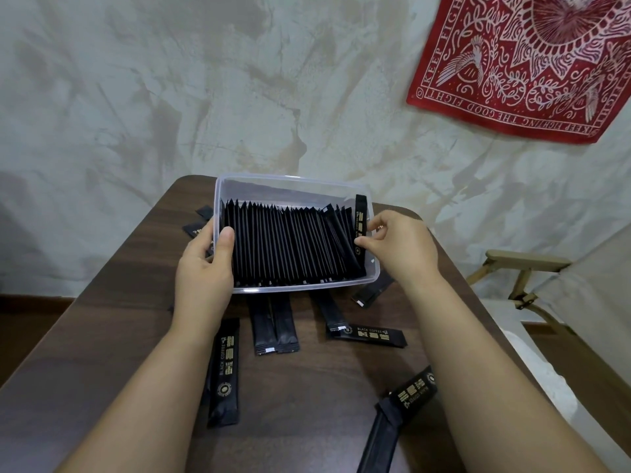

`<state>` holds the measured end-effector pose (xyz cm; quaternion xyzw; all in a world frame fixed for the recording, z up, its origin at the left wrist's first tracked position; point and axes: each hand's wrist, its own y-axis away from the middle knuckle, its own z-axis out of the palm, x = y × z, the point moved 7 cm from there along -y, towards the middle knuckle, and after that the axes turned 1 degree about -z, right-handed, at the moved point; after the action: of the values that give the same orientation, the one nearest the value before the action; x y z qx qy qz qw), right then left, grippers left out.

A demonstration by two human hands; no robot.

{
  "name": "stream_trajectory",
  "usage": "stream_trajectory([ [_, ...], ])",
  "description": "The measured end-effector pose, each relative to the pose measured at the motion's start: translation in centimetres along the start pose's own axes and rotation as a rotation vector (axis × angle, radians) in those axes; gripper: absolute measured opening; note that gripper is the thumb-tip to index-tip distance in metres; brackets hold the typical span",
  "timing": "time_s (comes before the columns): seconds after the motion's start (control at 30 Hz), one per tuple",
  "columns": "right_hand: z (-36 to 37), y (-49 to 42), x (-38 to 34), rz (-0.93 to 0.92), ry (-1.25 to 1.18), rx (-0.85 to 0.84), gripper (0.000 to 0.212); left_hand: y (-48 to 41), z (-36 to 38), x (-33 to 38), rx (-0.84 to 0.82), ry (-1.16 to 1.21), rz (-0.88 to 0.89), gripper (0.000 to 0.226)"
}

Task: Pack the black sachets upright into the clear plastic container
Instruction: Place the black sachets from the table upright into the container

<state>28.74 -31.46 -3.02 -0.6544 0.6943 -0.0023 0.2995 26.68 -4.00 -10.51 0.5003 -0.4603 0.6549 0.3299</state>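
The left hand [205, 268] grips the clear plastic container [293, 181] by its left wall, thumb curled over the rim against the packed sachets [290, 244]. The right hand [399, 244] pinches one black coffee sachet [360, 216] upright at the row's right end; it is best slid straight down. On the table [307, 411], loose sachets [225, 370] lie under both forearms.

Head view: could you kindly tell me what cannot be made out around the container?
Left sachets, beside the clear container: mostly hidden by the left hand, head view.
Packed sachets: too tight to count, head view.
Bottom sachet: cut off by the lower frame edge.
End sachet: print partly covered by the right hand.
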Motion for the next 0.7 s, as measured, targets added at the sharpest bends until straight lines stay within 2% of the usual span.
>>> stream_trajectory([
  [0.23, 0.2, 0.9, -0.7, -0.037, 0.168, 0.019, 0.03, -0.1, 0.0, -0.3, -0.009, -0.014, -0.008, 0.037],
  [0.7, 1.7, 1.3, 0.4, 0.052, 0.145, -0.06, 0.024, 0.0, 0.0, -0.1, 0.004, -0.012, -0.01, 0.037],
])
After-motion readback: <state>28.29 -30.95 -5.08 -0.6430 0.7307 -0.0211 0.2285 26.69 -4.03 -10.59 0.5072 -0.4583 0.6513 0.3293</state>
